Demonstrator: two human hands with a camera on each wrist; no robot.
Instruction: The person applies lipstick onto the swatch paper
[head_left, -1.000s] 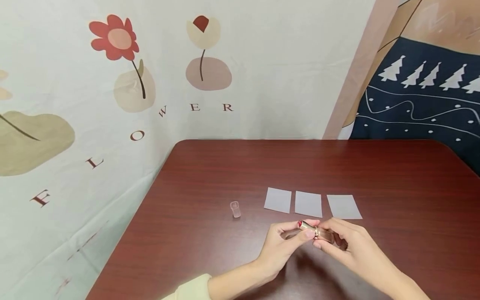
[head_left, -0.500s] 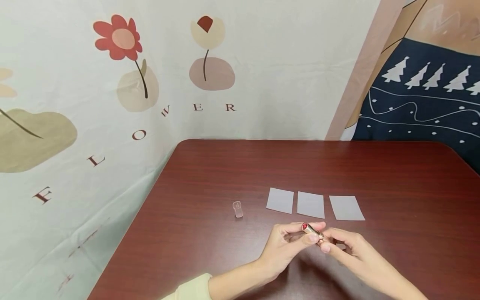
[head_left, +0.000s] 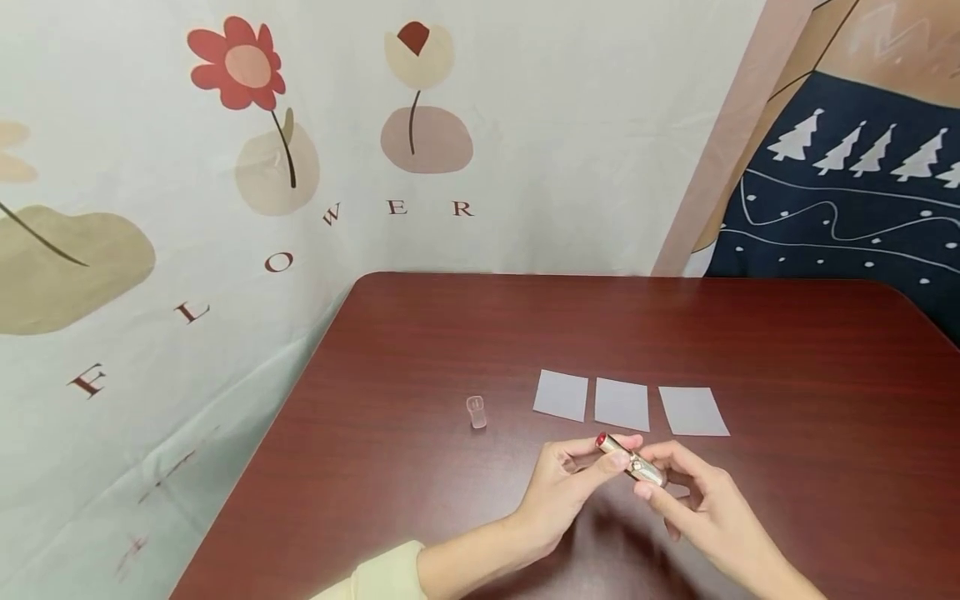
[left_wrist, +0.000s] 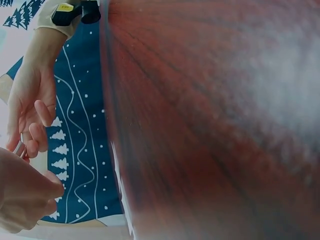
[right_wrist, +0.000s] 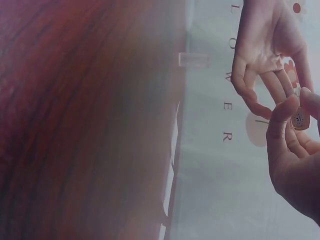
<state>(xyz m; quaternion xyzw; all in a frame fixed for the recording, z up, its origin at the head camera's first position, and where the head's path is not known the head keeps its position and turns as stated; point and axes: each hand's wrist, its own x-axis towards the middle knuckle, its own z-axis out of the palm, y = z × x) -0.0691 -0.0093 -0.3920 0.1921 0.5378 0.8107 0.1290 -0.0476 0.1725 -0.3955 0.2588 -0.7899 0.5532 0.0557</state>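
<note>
Together, the left hand [head_left: 553, 498] and the right hand [head_left: 707, 507] pinch one lipstick [head_left: 643, 469] with their fingers. Its red tip [head_left: 602, 440] shows.

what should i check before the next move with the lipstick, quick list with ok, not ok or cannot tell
1. Left grip secure on the lipstick: ok, thumb and fingers hold it.
2. Red tip uncovered: ok, it shows at the far end.
3. Right grip clear of the base: not ok, thumb and finger are close about it.
4. Right fingers pressing the base: cannot tell.
5. Cap out of the way: ok, on the table, apart from both hands.
6. Three papers separate and unmarked: ok, gaps between them, no marks visible.
</note>
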